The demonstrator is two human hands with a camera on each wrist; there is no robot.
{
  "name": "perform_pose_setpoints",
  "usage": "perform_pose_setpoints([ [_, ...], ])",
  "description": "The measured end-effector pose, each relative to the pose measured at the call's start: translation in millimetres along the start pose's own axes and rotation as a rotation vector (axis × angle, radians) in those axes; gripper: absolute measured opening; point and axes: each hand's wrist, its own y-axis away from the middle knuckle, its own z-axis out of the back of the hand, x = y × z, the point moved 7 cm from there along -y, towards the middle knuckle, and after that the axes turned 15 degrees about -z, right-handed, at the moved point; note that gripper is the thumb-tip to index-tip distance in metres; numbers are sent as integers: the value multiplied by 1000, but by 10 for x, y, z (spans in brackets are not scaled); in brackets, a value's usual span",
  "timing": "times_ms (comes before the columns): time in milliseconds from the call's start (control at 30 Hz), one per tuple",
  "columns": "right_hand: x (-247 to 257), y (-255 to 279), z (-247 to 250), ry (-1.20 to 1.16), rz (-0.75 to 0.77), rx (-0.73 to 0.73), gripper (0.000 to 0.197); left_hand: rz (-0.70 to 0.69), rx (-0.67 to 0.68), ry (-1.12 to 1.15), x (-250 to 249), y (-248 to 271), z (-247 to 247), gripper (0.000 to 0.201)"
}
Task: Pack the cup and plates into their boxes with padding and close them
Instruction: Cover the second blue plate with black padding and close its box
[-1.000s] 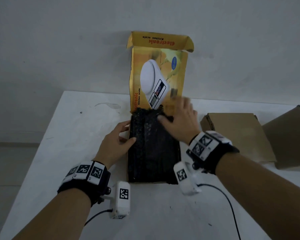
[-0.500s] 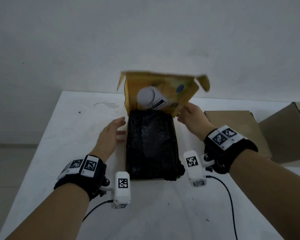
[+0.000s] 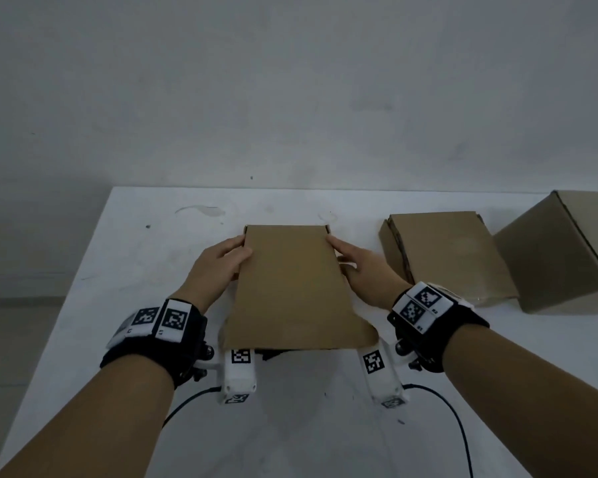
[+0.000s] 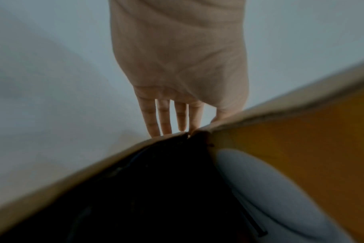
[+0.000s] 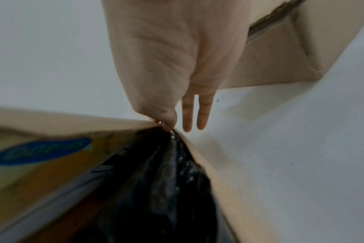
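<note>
**Box lid lowered over padding**

The white desk (image 3: pixel 125 305) stands against a plain wall. Nearest, the lid (image 3: pixel 290 288) lies tilted over the box; black padding (image 5: pixel 166 180) fills the interior beneath. The left hand (image 3: pixel 218 267) and right hand (image 3: pixel 363 267) pinch the lid's side edges, remaining fingers extended. Farther right rest a flat carton (image 3: pixel 446 253) and a larger carton (image 3: pixel 567 253).
</note>
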Motion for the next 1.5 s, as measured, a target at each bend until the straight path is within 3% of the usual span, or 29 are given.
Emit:
perform_pose_setpoints([
  [100,6,48,46,-122,-34,-10,44,-8,27,-53,24,31,-13,38],
  [200,-54,153,114,-254,-178,-74,36,-4,29,-68,61,80,11,45],
  [333,-232,370,-80,-308,-464,168,59,-18,84,-69,51,175,28,46],
  [400,-233,461,-143,-383,-490,250,64,-15,123,-55,43,227,23,48],
  [667,-254,610,-211,-517,-510,219,51,-2,174,-110,56,451,-44,69],
  [800,-207,607,-269,-647,-454,219,42,9,169,-144,101,493,-21,76],
  [900,-234,613,-236,-581,-425,148,46,15,170,-162,113,538,-41,76],
  [1033,-210,658,-181,-204,-308,-95,47,12,108,-229,168,600,-86,83],
  [1167,40,840,-177,208,-53,-324,50,-19,95,-279,172,610,-108,81],
  [1233,147,903,-336,337,117,-234,65,-9,104,-265,186,597,-86,80],
  [1300,136,904,-511,429,189,-130,77,3,134,-244,198,597,-84,84],
  [1500,4,815,-660,454,180,-201,70,-12,160,-315,193,631,-133,94],
])
